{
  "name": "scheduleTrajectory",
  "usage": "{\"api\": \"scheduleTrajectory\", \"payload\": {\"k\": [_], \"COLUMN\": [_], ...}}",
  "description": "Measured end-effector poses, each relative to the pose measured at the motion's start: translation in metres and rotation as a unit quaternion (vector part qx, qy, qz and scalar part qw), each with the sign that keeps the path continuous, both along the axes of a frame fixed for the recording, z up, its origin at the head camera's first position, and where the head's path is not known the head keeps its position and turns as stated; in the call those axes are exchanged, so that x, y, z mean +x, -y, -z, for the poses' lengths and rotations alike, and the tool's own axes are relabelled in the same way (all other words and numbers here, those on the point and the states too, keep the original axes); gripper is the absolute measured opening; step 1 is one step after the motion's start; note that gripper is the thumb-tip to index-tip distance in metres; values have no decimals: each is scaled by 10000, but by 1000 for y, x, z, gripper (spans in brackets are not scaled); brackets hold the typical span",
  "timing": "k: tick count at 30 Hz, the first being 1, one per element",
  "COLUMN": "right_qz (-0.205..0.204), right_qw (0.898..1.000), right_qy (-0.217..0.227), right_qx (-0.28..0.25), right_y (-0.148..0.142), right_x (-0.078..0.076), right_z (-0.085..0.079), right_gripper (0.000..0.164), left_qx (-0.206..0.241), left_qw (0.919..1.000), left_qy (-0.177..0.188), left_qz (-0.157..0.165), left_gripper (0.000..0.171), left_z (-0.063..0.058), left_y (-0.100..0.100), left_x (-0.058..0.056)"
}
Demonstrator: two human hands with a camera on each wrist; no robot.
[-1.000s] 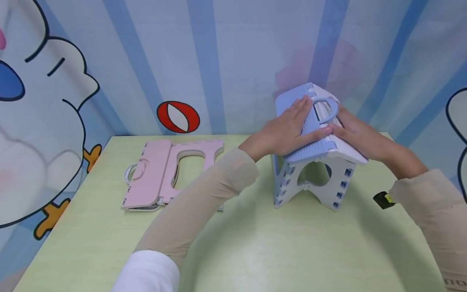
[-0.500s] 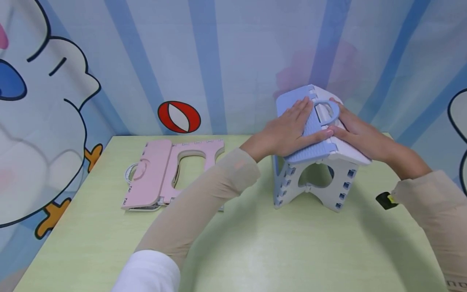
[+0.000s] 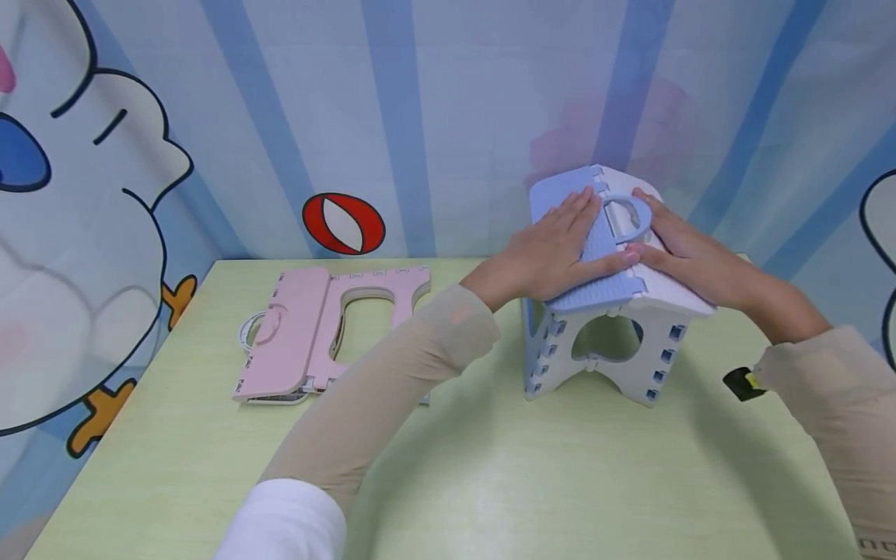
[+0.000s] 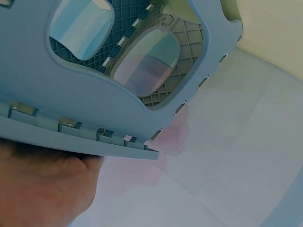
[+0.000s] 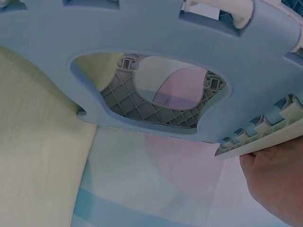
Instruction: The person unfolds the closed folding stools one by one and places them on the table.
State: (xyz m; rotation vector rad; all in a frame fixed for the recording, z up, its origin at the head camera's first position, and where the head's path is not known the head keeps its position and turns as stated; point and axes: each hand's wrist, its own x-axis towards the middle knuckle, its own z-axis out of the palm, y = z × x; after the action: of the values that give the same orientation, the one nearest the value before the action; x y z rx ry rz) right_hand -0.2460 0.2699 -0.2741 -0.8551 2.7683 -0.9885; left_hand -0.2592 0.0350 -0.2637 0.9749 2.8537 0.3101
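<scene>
From my remote seat I see the blue-and-white plastic folding stool [image 3: 609,288] standing on its legs at the right of the pale green tabletop [image 3: 532,482], its hinged top peaked like a roof. The left hand [image 3: 549,253] lies spread on the blue slope, fingers straight; the right hand [image 3: 689,257] rests on the white slope, fingers extended, gripping nothing. The thumb tips come together at the ridge, just beside the blue loop handle [image 3: 645,222]. I judge that one palm per slope, close to the hinge, lets pressure fall evenly on both halves while the spread legs keep the stool upright. The pink plastic folding stool [image 3: 297,334] lies folded at the left, well apart, which I take to leave room for the arms.

Against the picture half a second ago, the ridge sits slightly lower, and the white slope's outer edge and the right leg reach a little farther out. The pink stool is unmoved.
</scene>
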Motion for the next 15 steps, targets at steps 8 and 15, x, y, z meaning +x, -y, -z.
{"api": "scheduleTrajectory", "payload": {"k": [8,15], "right_qz": [46,34], "right_qw": [9999,9993], "right_qy": [-34,-134], "right_qx": [143,346], "right_y": [-2,-3], "right_x": [1,2], "right_z": [-1,-3], "right_gripper": [75,75], "left_qx": [-86,-196], "left_qw": [10000,9998], "left_qy": [-35,-3], "left_qz": [28,51], "left_gripper": [95,95], "left_z": [0,-2], "left_y": [0,0], "left_x": [0,1]}}
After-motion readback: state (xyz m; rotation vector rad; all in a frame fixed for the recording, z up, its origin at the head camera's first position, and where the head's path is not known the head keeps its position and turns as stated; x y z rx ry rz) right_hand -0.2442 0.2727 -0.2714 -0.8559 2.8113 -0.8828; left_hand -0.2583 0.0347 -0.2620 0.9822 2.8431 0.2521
